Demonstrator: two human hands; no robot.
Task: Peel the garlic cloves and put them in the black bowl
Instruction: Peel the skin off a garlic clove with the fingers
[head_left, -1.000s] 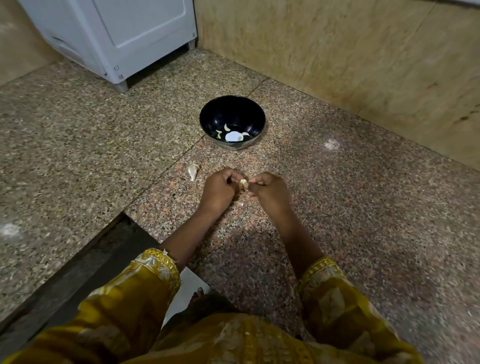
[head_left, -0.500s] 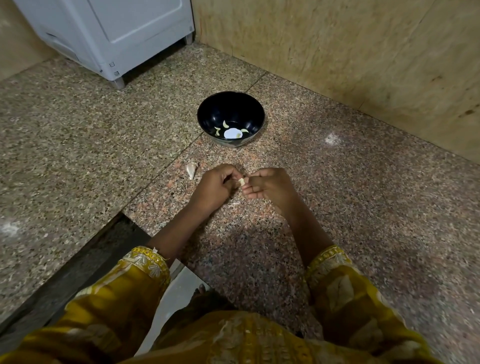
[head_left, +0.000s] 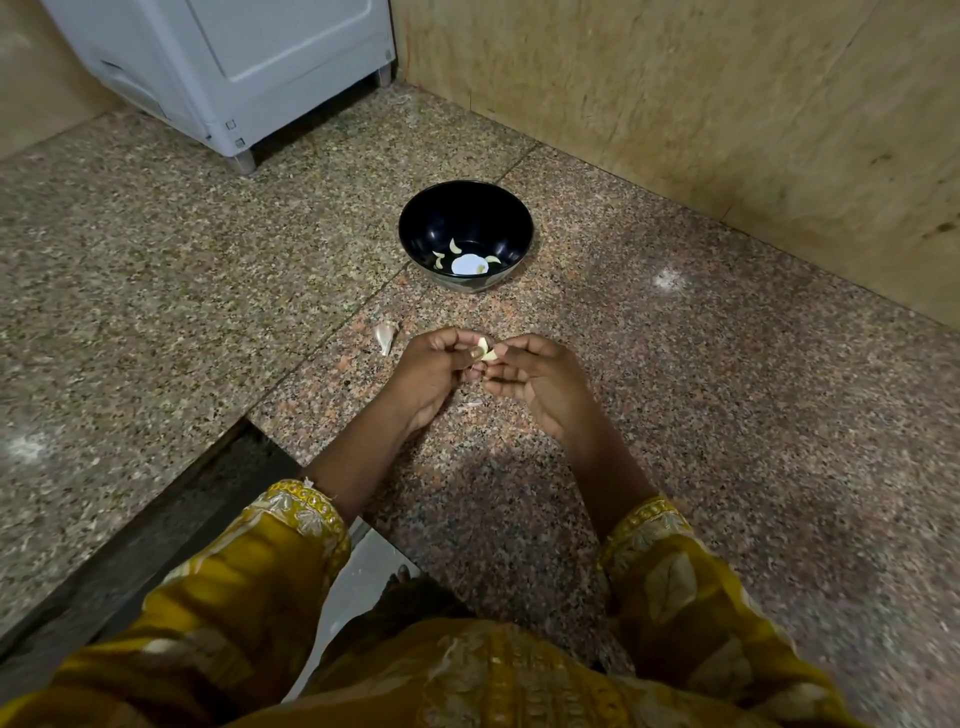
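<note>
A black bowl (head_left: 466, 208) stands on the granite floor ahead of me, with several pale peeled cloves (head_left: 454, 246) lying in its bottom. Just in front of it, low over the floor, my left hand (head_left: 431, 371) and my right hand (head_left: 540, 379) meet fingertip to fingertip. Both pinch one small garlic clove (head_left: 486, 351), whose pale skin curls up between the fingers. An unpeeled clove (head_left: 386, 335) lies on the floor to the left of my left hand.
A white appliance (head_left: 234, 67) on short legs stands at the back left. A beige stone wall (head_left: 727, 104) runs along the back right. A dark strip (head_left: 156, 530) crosses the floor at the near left. A scrap of skin (head_left: 470, 404) lies under my hands.
My hands have turned slightly, palms more upward, and the clove's skin now stands out further between the fingertips. The bowl and the loose clove have not moved.
</note>
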